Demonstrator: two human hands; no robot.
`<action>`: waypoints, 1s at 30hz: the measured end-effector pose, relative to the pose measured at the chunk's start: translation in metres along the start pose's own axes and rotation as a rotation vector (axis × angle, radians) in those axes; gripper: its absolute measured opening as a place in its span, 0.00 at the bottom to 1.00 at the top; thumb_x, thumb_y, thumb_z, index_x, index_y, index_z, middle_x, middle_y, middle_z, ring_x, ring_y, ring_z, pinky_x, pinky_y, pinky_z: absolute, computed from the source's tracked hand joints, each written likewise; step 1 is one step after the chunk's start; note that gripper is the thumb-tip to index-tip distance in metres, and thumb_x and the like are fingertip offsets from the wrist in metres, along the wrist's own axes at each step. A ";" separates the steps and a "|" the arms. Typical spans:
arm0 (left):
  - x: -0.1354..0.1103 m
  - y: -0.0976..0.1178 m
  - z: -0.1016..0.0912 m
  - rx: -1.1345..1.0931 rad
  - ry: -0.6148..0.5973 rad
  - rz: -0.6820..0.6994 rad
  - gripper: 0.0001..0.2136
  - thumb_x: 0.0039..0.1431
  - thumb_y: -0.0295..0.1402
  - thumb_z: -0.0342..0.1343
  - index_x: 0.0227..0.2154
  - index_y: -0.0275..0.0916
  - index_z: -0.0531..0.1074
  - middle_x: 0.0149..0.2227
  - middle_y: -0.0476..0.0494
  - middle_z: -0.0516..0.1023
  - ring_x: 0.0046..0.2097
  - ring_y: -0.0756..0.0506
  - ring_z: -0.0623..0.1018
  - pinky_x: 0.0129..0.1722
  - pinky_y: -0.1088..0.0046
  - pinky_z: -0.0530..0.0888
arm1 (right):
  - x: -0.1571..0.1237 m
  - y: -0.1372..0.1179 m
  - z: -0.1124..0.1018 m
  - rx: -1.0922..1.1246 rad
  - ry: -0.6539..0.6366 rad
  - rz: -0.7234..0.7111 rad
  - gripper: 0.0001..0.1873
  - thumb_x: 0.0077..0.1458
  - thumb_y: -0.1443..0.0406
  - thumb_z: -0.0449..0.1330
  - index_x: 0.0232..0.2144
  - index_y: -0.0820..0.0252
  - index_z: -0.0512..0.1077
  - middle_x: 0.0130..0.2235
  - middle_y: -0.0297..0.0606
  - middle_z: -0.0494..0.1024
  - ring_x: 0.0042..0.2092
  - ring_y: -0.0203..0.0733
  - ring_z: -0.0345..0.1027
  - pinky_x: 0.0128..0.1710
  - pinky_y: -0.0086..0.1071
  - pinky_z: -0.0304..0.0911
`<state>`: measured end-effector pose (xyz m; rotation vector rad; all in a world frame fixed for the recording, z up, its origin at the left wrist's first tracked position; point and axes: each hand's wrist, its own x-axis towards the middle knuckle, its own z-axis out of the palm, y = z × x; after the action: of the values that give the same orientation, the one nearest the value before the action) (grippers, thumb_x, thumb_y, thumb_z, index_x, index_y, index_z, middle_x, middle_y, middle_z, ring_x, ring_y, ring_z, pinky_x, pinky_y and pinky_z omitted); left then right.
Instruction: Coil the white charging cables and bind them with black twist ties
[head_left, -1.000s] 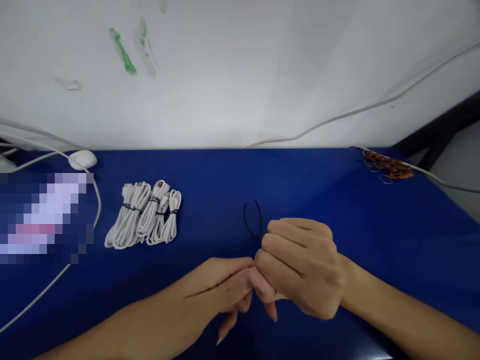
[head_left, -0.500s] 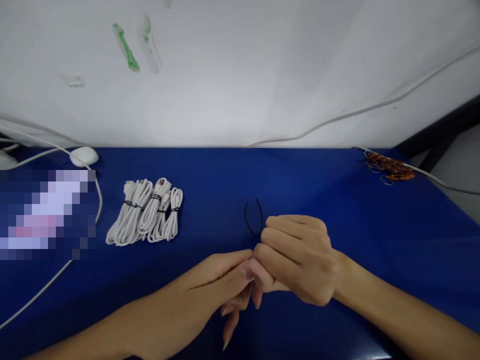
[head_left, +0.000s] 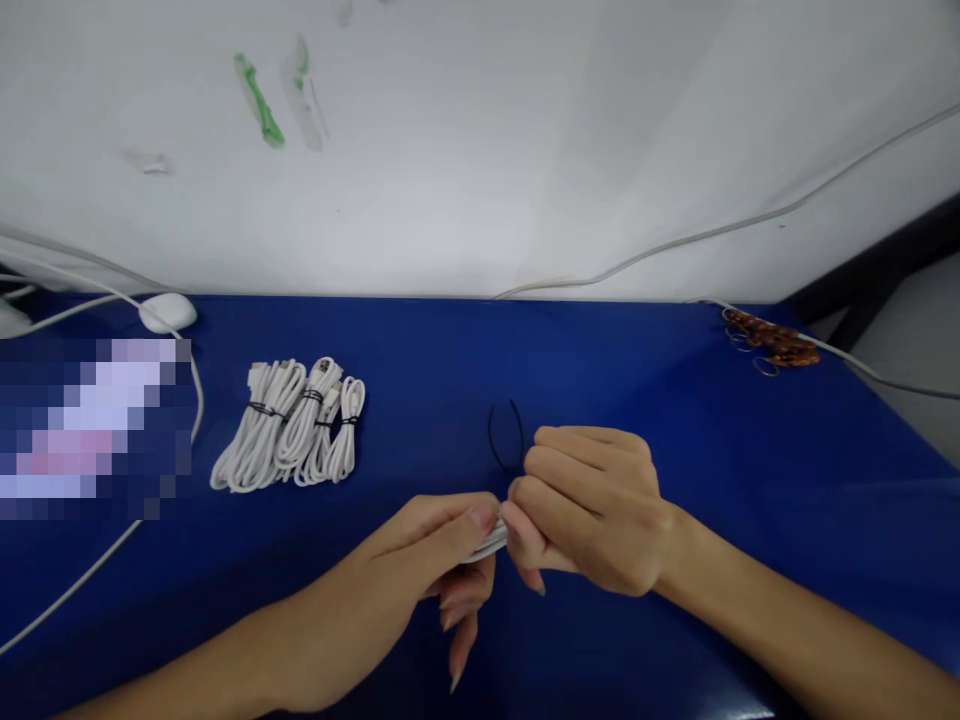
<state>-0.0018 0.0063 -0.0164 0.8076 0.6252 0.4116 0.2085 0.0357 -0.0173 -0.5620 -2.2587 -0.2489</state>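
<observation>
My left hand [head_left: 442,560] and my right hand [head_left: 589,505] meet over the blue table [head_left: 675,420], fingers curled. Between their fingertips a short stretch of a white cable [head_left: 489,544] shows; the rest is hidden by the hands. Both hands pinch it. A thin black tie [head_left: 505,440], bent in a U, lies on the table just beyond my right knuckles. To the left lie three white cable bundles [head_left: 289,428], each bound with a black tie.
A white wall [head_left: 480,150] closes the table's far edge, with loose white cords [head_left: 675,240] running along it. A white mouse-like object [head_left: 167,312] sits at far left, a pile of brown rubber bands [head_left: 772,340] at far right. A blurred patch covers the left.
My hands have shifted slightly away from me and the white cable now shows between the fingertips. The left fingers have uncurled a little underneath.
</observation>
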 end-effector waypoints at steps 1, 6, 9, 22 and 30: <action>0.000 0.000 0.000 -0.006 0.003 0.000 0.25 0.75 0.55 0.55 0.39 0.37 0.82 0.23 0.58 0.59 0.22 0.52 0.60 0.25 0.75 0.74 | 0.000 0.000 0.000 0.001 -0.003 0.002 0.28 0.72 0.70 0.57 0.17 0.58 0.70 0.18 0.30 0.62 0.24 0.38 0.48 0.22 0.36 0.51; -0.001 0.001 0.000 -0.025 0.006 0.001 0.24 0.75 0.54 0.55 0.39 0.36 0.83 0.23 0.57 0.60 0.22 0.52 0.62 0.25 0.76 0.75 | -0.001 0.001 -0.001 -0.016 -0.006 0.000 0.28 0.73 0.70 0.55 0.18 0.57 0.69 0.19 0.29 0.61 0.24 0.38 0.49 0.23 0.35 0.51; -0.001 0.000 0.000 -0.030 0.003 -0.003 0.24 0.76 0.53 0.55 0.39 0.36 0.83 0.23 0.57 0.60 0.22 0.52 0.62 0.25 0.77 0.76 | 0.000 0.000 -0.001 -0.023 -0.002 0.004 0.28 0.73 0.70 0.55 0.18 0.57 0.67 0.19 0.29 0.60 0.24 0.37 0.49 0.23 0.35 0.51; 0.000 -0.002 -0.001 -0.009 0.010 -0.001 0.24 0.76 0.52 0.54 0.38 0.36 0.83 0.23 0.58 0.57 0.22 0.52 0.60 0.26 0.77 0.77 | -0.001 0.000 0.000 -0.014 -0.006 0.003 0.27 0.73 0.70 0.55 0.19 0.56 0.66 0.20 0.28 0.59 0.24 0.38 0.49 0.23 0.35 0.50; -0.003 0.001 -0.001 0.045 0.016 -0.008 0.24 0.77 0.52 0.52 0.38 0.37 0.81 0.23 0.58 0.55 0.22 0.52 0.60 0.26 0.76 0.75 | 0.001 -0.002 0.001 -0.004 -0.001 0.013 0.28 0.73 0.69 0.55 0.18 0.57 0.66 0.20 0.28 0.59 0.24 0.37 0.48 0.23 0.35 0.50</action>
<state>-0.0051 0.0056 -0.0155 0.8449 0.6545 0.3985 0.2067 0.0346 -0.0171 -0.5793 -2.2549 -0.2468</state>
